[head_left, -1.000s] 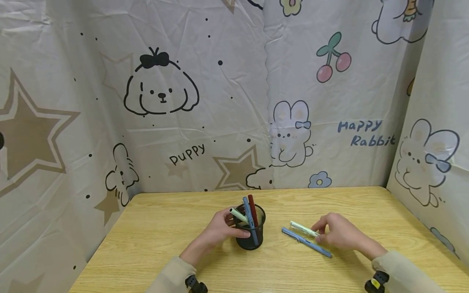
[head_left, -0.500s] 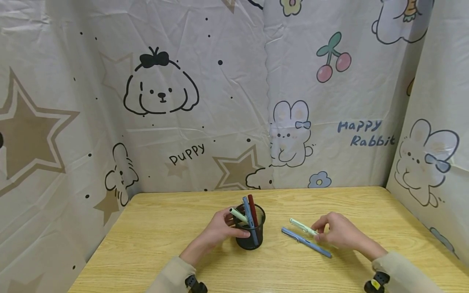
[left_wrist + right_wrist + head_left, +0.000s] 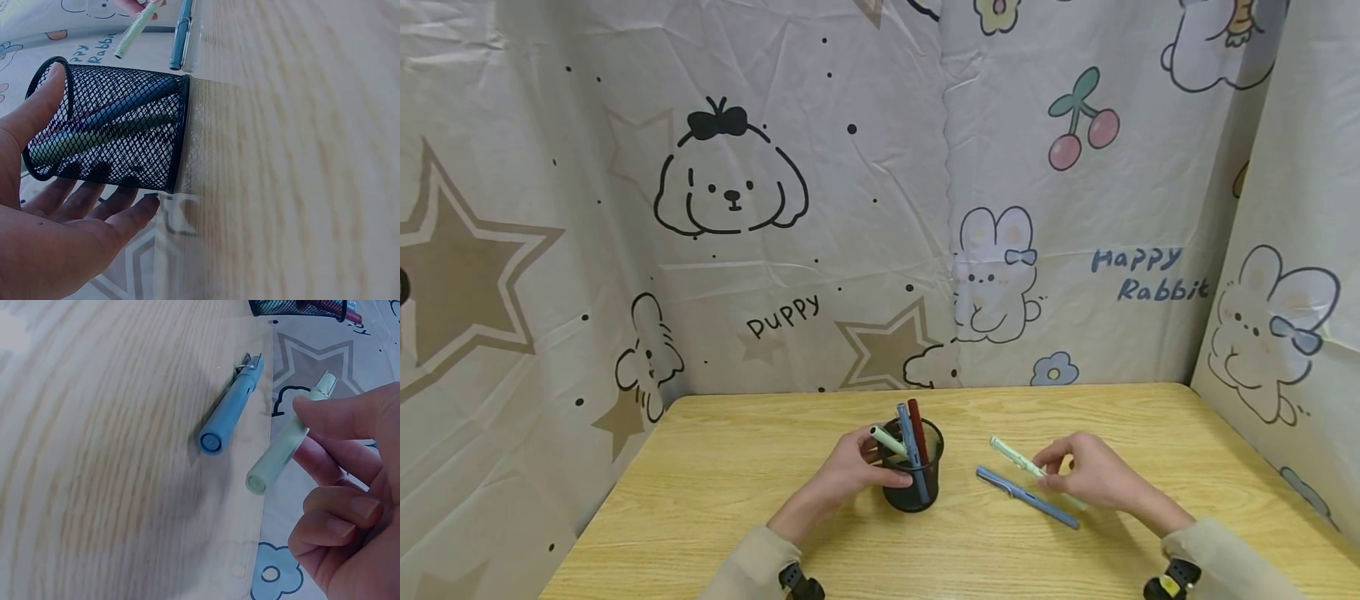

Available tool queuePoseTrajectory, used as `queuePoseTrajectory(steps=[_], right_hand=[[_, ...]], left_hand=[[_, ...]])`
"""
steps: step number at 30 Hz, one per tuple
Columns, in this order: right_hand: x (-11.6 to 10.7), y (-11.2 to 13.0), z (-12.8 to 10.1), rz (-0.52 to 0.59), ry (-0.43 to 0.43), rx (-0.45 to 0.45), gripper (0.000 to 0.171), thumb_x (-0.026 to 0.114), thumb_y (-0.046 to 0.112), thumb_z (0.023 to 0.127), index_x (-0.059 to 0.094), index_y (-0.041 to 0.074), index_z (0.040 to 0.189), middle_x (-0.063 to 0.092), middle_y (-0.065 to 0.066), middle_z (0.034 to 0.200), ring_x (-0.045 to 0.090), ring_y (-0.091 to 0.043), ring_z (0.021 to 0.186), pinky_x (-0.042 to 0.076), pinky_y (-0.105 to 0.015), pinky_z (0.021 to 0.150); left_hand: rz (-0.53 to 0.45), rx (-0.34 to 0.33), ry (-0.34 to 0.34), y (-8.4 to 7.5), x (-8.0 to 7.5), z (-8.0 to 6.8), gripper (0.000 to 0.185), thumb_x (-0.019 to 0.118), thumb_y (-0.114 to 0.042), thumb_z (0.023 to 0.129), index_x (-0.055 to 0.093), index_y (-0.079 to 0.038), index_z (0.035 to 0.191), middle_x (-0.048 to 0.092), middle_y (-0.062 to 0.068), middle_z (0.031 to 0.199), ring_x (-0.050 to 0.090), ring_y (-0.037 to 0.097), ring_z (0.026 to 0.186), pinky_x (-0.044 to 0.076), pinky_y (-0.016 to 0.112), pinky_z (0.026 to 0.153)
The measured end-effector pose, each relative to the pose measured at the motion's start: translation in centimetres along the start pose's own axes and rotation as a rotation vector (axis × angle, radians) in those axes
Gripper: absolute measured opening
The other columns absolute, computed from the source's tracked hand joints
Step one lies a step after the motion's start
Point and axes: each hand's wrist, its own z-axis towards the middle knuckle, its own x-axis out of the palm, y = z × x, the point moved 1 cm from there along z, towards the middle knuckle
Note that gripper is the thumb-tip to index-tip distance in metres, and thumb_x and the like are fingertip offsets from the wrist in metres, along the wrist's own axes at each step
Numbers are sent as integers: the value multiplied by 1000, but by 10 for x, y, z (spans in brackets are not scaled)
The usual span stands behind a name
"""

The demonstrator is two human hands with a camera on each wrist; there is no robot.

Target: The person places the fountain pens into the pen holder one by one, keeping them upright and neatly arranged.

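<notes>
A black mesh pen holder (image 3: pixel 912 487) stands upright on the wooden table, gripped round its side by my left hand (image 3: pixel 850 467). Inside it lean a blue pen (image 3: pixel 908 429), a dark red pen (image 3: pixel 916 414) and a pale green pen (image 3: pixel 886 439). To the right, my right hand (image 3: pixel 1093 473) pinches another pale green pen (image 3: pixel 280 454) between thumb and fingers; in the right wrist view the pen appears raised off the table. Just in front of that pen, a second blue pen (image 3: pixel 1028 497) lies flat on the table. The left wrist view shows fingers and thumb on opposite sides of the mesh.
The wooden table (image 3: pixel 737 442) reaches back to a hanging cloth (image 3: pixel 880 208) printed with cartoon animals, stars and cherries. More of this cloth hangs at the left and right sides.
The pale green pen in my right hand has risen slightly, its far end shifting up and left. My left hand and the pen holder have stayed in place.
</notes>
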Motion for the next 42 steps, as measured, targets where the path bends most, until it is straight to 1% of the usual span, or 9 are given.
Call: queuePoseTrajectory(steps=[6,13,20,24,27,34,36,41,42], right_hand=[[-2,8,0,43,-19,-11,22,84,10,88,80,1,108,67,4,83,56,-14,76,45,-27,63],[1,19,0,95,-46,-20,22,85,13,88,80,4,108,67,3,83,56,-13,76,44,-25,62],[4,28,2,128,-80,-49,23,84,13,88,80,3,108,69,4,84,59,-12,79,48,-25,65],[6,32,2,169,-83,-61,23,84,12,90,80,1,110,70,1,85,54,-10,70,42,-23,58],[7,36,3,202,-86,-64,26,83,12,90,79,-1,112,70,-1,87,52,-9,66,38,-23,54],[9,45,3,237,-96,-56,31,85,15,89,79,-1,114,72,-1,89,54,-10,70,37,-23,56],[9,47,3,247,-98,-53,31,85,16,89,79,-2,114,72,-2,88,47,-8,63,35,-23,54],[12,53,5,274,-108,-34,31,86,16,88,79,-1,113,72,-4,87,28,-4,52,29,-22,50],[12,55,6,280,-112,-32,31,86,16,88,80,-1,113,72,-4,87,28,-4,52,29,-21,49]], left_hand=[[4,-3,-7,1,0,1,67,93,-4,79,64,-4,140,69,10,127,62,33,126,50,47,108],[0,-7,-4,0,0,0,67,92,-4,79,63,-3,140,68,10,127,62,33,127,51,45,107],[-16,-10,0,-1,0,-1,66,92,-2,79,63,-3,139,68,10,127,63,33,126,52,43,105],[-20,-9,2,-1,0,-1,66,92,-2,79,63,-2,139,68,11,127,63,34,127,53,42,104],[-23,-12,3,-1,0,-1,68,92,-2,80,62,-2,141,68,11,128,62,34,128,53,42,104],[-39,-18,9,-2,-1,-1,70,91,-2,80,61,-2,142,68,11,128,62,33,128,53,42,104],[-39,-20,9,-1,-1,0,69,91,-2,80,61,-2,142,68,11,128,62,33,128,53,42,105],[-32,-16,4,0,-1,0,69,91,-1,79,62,-2,141,68,11,128,62,33,128,53,43,105],[-28,-15,1,0,-1,0,68,92,-1,79,62,-2,141,68,11,127,62,33,127,53,43,105]])
